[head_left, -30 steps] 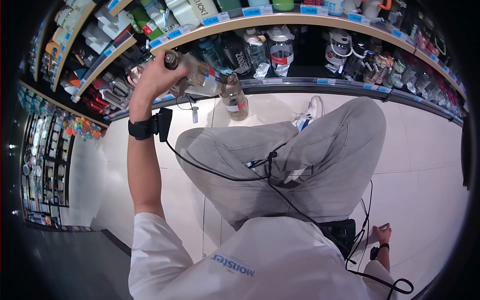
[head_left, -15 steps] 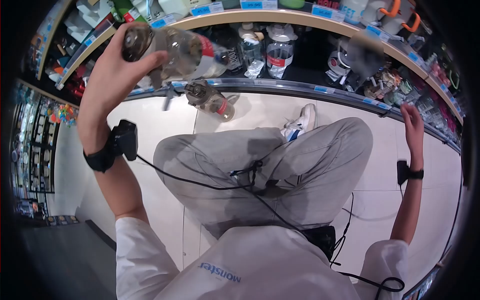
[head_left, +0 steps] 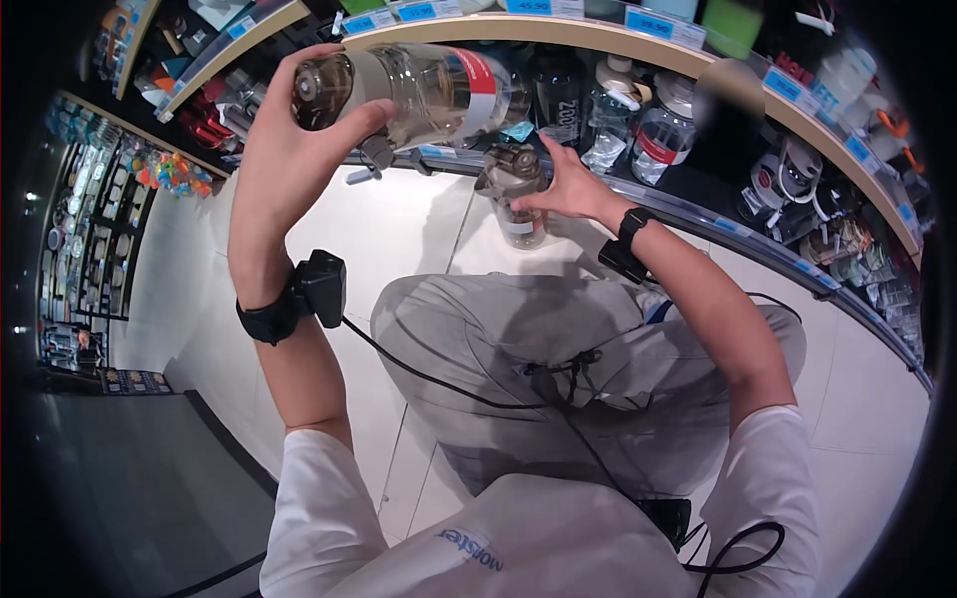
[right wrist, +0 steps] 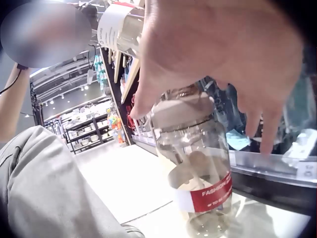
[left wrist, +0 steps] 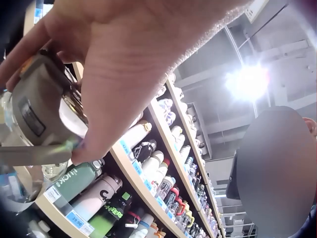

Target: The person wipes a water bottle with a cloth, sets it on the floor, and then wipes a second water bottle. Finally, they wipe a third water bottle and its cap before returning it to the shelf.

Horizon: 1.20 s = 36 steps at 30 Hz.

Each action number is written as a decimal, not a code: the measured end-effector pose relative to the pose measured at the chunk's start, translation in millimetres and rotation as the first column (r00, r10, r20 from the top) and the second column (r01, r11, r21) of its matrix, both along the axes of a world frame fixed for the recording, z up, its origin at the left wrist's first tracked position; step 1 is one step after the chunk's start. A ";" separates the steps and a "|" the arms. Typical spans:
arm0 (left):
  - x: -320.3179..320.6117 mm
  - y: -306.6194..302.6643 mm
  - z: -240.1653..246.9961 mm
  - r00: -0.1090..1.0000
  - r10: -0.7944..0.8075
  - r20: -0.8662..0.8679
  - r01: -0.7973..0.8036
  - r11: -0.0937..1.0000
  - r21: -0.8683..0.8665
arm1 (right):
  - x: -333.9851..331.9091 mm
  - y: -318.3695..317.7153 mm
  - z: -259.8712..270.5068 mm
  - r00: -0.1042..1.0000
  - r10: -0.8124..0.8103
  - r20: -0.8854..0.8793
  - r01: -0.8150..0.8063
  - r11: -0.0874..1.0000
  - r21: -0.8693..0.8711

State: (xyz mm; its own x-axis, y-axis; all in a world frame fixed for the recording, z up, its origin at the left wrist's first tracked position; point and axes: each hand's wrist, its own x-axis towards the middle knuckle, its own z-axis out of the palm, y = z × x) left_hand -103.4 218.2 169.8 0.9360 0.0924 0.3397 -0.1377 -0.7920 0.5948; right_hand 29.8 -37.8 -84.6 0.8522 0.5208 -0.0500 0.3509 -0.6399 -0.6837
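My left hand (head_left: 289,174) grips a large clear water bottle (head_left: 424,95) around its grey-brown lid. The bottle lies nearly level in the air in front of the shelf, its red-and-white label toward the right end. In the left wrist view, the fingers wrap the lid (left wrist: 37,101). A second clear bottle (right wrist: 198,153) of the same kind stands upright on the floor. Over its top is my right hand (head_left: 573,189), fingers spread and fairly straight, the thumb beside the lid in the right wrist view.
Curved store shelving (head_left: 573,28) runs across the front, with price tags along its edge. On the low shelf stand a black bottle (head_left: 556,95) and a clear bottle with a red label (head_left: 663,140). My bent legs (head_left: 498,329) are close behind the floor bottle. Cables hang across my lap.
My right hand has come from the floor at far right, across to the standing bottle. My left hand, still gripping the large bottle, has lifted it closer to the head camera.
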 end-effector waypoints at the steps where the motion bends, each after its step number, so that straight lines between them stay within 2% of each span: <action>1: 1.6 4.3 -4.4 0.998 0.003 0.064 0.000 0.999 -0.036 | 4.3 5.2 -1.2 0.999 -0.042 0.026 0.041 0.997 0.069; 2: 3.6 8.4 -8.9 0.992 0.009 0.127 0.000 0.997 -0.074 | 8.0 8.7 -2.3 0.999 -0.037 0.024 0.036 0.998 0.056; 4: 7.7 15.7 -16.9 0.989 0.016 0.147 -0.002 0.995 -0.097 | 13.8 12.8 -5.1 0.990 0.009 0.138 -0.024 0.994 0.106; 8: 8.0 17.5 -30.2 0.989 0.021 0.143 -0.001 0.990 -0.140 | 13.0 17.2 -11.4 0.994 0.069 0.087 -0.078 0.992 0.101; 12: -2.9 -1.6 -32.4 0.988 0.038 0.152 -0.006 0.979 -0.206 | 3.9 8.2 -23.6 0.984 0.081 0.160 -0.105 0.984 0.146; 13: -13.2 5.6 -35.7 0.983 -0.040 0.179 0.086 0.963 -0.257 | 1.4 5.4 -25.9 0.973 0.107 0.204 -0.142 0.976 0.167; 17: -26.4 -21.8 -28.9 0.988 -0.090 0.128 0.125 0.945 -0.301 | -9.9 -1.9 -18.7 0.983 0.111 0.144 -0.128 0.985 0.114; 19: -25.9 -35.0 -26.2 0.983 -0.130 0.127 0.164 0.936 -0.312 | -10.1 -6.8 -20.3 0.965 0.120 0.235 -0.136 0.989 0.054; 22: -26.8 -54.6 -23.3 0.980 -0.174 0.101 0.198 0.921 -0.336 | -8.3 -37.1 -21.9 0.934 0.146 0.326 -0.189 0.977 0.103; 25: -28.2 -71.0 -28.4 0.960 -0.259 0.109 0.280 0.922 -0.266 | -30.3 -101.2 53.3 0.970 0.239 -0.053 -0.245 0.948 -0.202; 26: -27.6 -78.3 -29.9 0.959 -0.261 0.113 0.282 0.921 -0.269 | -38.7 -123.5 71.2 0.973 0.215 -0.082 -0.229 0.928 -0.294; 28: -24.6 -97.2 -33.8 0.914 -0.386 0.126 0.398 0.912 -0.095 | -48.9 -168.4 91.8 0.982 0.170 -0.079 -0.187 0.928 -0.324; 30: -17.1 -121.7 -44.3 0.871 -0.467 0.153 0.469 0.883 0.027 | -57.0 -208.2 114.5 0.996 0.040 -0.080 -0.061 0.959 -0.279; 32: -11.5 -152.2 -50.4 0.874 -0.482 0.059 0.473 0.873 0.121 | -66.3 -241.4 125.7 0.992 -0.106 0.068 0.120 0.958 -0.260; 36: 21.2 -216.2 -87.7 0.835 -0.549 -0.021 0.547 0.827 0.129 | -67.0 -277.6 138.8 0.984 -0.151 0.091 0.166 0.969 -0.184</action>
State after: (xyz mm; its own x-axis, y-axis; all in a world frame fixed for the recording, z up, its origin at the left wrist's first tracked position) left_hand -82.2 2.0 82.1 0.8145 -0.4782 0.3286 -0.5798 -0.6503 0.4908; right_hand -37.1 -315.4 54.2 0.9282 0.3659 -0.0674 0.2804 -0.8070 -0.5197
